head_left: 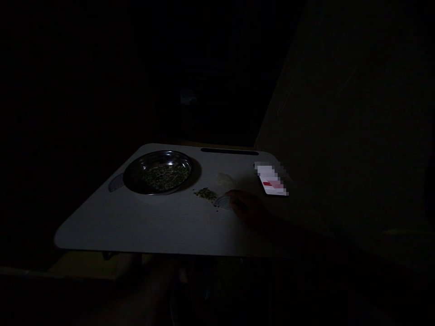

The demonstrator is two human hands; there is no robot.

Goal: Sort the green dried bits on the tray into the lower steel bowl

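In the head view my right hand (249, 207) is closed on the edge of a clear half-round protractor (224, 202), which lies low against the white table. Just left of the protractor is a small pile of green split beans or seeds (206, 194), and beyond it a small pale heap of grains (225, 179). A steel bowl (136, 188) holds a mix of green and pale grains (166, 176). Under the table's front edge a dim, blurred shape, seemingly my left hand (182, 274), shows; its fingers cannot be made out.
The white folding table (152, 231) has rounded corners and a dark slot (229, 151) at its far edge. A lit phone (272, 181) lies at the right. A second half-round protractor (116, 182) sits by the bowl's left side. A wall (340, 136) rises at right; the room is very dark.
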